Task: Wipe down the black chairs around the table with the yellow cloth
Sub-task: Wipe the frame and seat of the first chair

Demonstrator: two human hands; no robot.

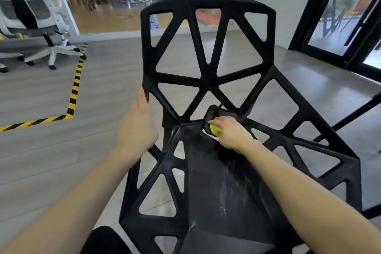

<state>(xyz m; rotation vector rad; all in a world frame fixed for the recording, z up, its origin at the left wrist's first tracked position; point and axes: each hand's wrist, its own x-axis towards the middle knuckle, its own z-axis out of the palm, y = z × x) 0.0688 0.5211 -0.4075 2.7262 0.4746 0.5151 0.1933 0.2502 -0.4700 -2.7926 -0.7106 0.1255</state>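
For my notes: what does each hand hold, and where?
Right hand grips the bunched yellow cloth at the seat's back. Left hand holds nothing; its straight fingers touch the black chair backrest's left edge.

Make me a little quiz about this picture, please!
1. True or false: the left hand holds the yellow cloth.
2. Which part of the black chair does the right hand wipe? A) the top edge B) the back of the seat, where it meets the backrest C) a leg
3. Fill in: the tape on the floor is yellow and ____.

Key: 1 false; 2 B; 3 black.
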